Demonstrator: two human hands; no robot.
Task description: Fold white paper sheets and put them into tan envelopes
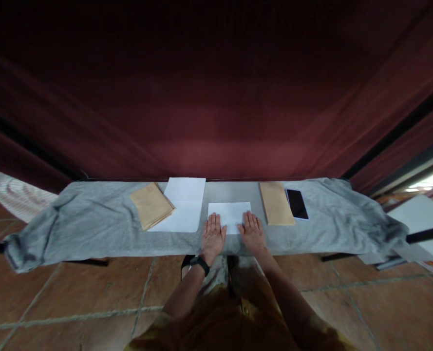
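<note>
Currently resting left hand (212, 238) and right hand (253, 235) palm-down, opened flat, gripping nothing, on white paper (231, 214) midway along the gray cloth-covered table (95, 219), perhaps risking skewing or wrinkling through uneven pressure.

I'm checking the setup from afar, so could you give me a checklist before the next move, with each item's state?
1. Left hand laid flat at the small white sheet's left side: ok.
2. Right hand laid flat at its right edge: ok.
3. Phone apart from both hands: ok.
4. Left brown stack neatly squared: not ok, edges fanned.
5. Large white paper uncovered: not ok, the stack overlaps it.
6. Small sheet's creases sharp: cannot tell.
</note>
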